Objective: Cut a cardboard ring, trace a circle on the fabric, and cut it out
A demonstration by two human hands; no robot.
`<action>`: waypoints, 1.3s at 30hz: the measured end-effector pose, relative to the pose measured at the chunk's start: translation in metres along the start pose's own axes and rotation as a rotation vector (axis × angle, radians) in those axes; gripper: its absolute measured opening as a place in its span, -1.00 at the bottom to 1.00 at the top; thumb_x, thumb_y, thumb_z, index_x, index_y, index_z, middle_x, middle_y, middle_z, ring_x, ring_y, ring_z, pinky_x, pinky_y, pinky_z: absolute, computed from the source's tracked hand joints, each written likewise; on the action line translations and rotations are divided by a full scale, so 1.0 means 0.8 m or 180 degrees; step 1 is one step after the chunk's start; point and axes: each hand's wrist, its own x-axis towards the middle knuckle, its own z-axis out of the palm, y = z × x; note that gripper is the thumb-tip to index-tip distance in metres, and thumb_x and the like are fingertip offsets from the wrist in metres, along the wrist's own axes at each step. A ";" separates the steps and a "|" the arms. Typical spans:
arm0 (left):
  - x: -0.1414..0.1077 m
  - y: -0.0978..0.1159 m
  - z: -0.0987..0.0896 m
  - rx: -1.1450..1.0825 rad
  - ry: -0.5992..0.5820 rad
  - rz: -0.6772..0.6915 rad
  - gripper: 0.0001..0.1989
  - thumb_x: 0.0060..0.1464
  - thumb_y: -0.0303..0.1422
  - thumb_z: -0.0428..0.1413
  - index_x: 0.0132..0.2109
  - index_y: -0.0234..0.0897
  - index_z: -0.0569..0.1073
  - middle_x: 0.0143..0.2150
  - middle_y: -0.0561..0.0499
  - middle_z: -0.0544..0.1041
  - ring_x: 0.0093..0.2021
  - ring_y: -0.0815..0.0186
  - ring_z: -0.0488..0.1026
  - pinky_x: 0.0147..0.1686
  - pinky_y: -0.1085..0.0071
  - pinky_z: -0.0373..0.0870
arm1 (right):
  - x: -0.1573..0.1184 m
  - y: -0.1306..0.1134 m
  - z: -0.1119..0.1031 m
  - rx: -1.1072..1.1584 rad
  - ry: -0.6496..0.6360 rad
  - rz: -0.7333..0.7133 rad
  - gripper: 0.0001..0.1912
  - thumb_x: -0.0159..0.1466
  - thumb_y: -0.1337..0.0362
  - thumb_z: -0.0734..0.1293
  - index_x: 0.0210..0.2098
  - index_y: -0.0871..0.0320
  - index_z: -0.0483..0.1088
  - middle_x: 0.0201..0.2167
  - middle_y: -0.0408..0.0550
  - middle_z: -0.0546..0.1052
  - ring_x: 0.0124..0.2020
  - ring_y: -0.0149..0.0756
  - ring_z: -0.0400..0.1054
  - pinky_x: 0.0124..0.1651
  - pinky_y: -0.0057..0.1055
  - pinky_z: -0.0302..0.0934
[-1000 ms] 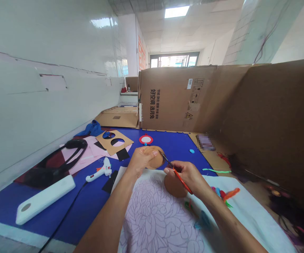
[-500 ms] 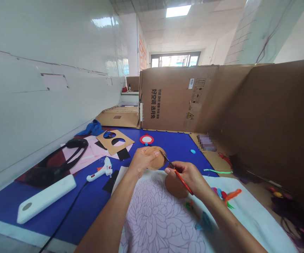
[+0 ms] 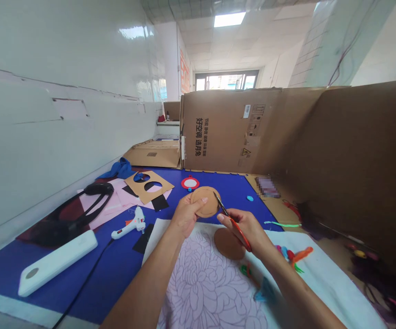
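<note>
In my left hand is a round cardboard disc, pinched between the thumb on top and the fingers beneath. My right hand grips a pair of scissors with red-orange handles. Their dark blades reach the right edge of the disc. A second, browner cardboard disc lies below on the white cloth, partly under the right hand. A flower line drawing spreads over the cloth beneath my arms.
Left are a glue gun, a long white device, a black headband-like item and a cardboard sheet with round holes. A red-rimmed circle lies ahead. Colourful scraps lie right. Cardboard walls stand behind.
The disc has come round to face me more and sits slightly further right. The scissor blades have shifted a little with it, staying at its right edge.
</note>
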 end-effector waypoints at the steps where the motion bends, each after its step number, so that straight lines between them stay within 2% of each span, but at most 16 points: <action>1: -0.001 -0.002 0.004 -0.0123 0.0002 0.0004 -0.44 -0.21 -0.25 0.58 -0.03 -0.34 0.71 -0.11 -0.21 0.74 -0.16 0.12 0.67 -0.11 0.25 0.59 | -0.002 -0.004 0.000 0.0067 0.0015 0.0047 -0.44 0.14 -0.25 0.51 -0.50 0.05 0.29 -0.74 -0.33 0.17 -0.73 -0.45 0.00 -0.69 -0.49 -0.14; 6: -0.005 -0.013 0.019 -0.0507 0.0085 0.0142 -0.44 -0.26 -0.28 0.60 -0.06 -0.36 0.71 -0.10 -0.19 0.75 -0.14 0.14 0.68 -0.09 0.31 0.60 | -0.008 -0.013 0.006 0.0325 0.0061 0.0090 -0.42 0.16 -0.25 0.50 -0.52 0.04 0.24 -0.78 -0.33 0.21 -0.78 -0.48 0.01 -0.73 -0.52 -0.16; 13: -0.007 -0.031 0.028 -0.0577 0.0369 0.0340 -0.43 -0.21 -0.24 0.58 -0.03 -0.37 0.69 -0.07 -0.22 0.74 -0.11 0.08 0.69 -0.10 0.26 0.61 | -0.005 0.000 0.018 0.0501 0.0023 0.0079 -0.44 0.17 -0.22 0.52 -0.50 0.03 0.23 -0.79 -0.34 0.22 -0.82 -0.46 0.05 -0.76 -0.53 -0.16; 19: -0.005 -0.031 0.030 -0.0542 0.0740 0.0284 -0.48 -0.24 -0.28 0.57 -0.09 -0.37 0.69 -0.14 -0.19 0.74 -0.21 0.09 0.69 -0.19 0.23 0.65 | -0.003 0.006 0.017 0.0345 -0.0011 0.0090 -0.47 0.21 -0.22 0.50 -0.47 0.04 0.28 -0.81 -0.32 0.23 -0.82 -0.45 0.04 -0.75 -0.52 -0.17; 27: -0.005 -0.032 0.029 -0.0299 0.0886 0.0275 -0.50 -0.20 -0.27 0.55 -0.08 -0.36 0.68 -0.16 -0.19 0.74 -0.20 0.06 0.70 -0.23 0.22 0.64 | -0.003 0.002 0.016 0.0312 0.0022 0.0060 -0.42 0.16 -0.27 0.50 -0.51 0.03 0.25 -0.79 -0.31 0.22 -0.79 -0.43 0.06 -0.74 -0.50 -0.14; 31: -0.005 -0.032 0.028 -0.0237 0.0846 0.0335 -0.48 -0.23 -0.23 0.55 -0.10 -0.37 0.69 -0.19 -0.18 0.74 -0.26 0.09 0.68 -0.27 0.26 0.61 | -0.004 -0.004 0.015 0.0238 0.0035 0.0037 -0.40 0.13 -0.29 0.52 -0.52 0.05 0.28 -0.79 -0.31 0.21 -0.77 -0.45 0.04 -0.72 -0.50 -0.12; 39: -0.005 -0.029 0.029 -0.0224 0.0815 0.0353 -0.46 -0.25 -0.22 0.56 -0.10 -0.37 0.70 -0.18 -0.19 0.74 -0.25 0.09 0.68 -0.26 0.26 0.62 | -0.006 -0.012 0.013 0.0230 0.0095 -0.0048 -0.40 0.11 -0.27 0.55 -0.53 0.05 0.29 -0.76 -0.30 0.22 -0.75 -0.44 0.06 -0.70 -0.49 -0.11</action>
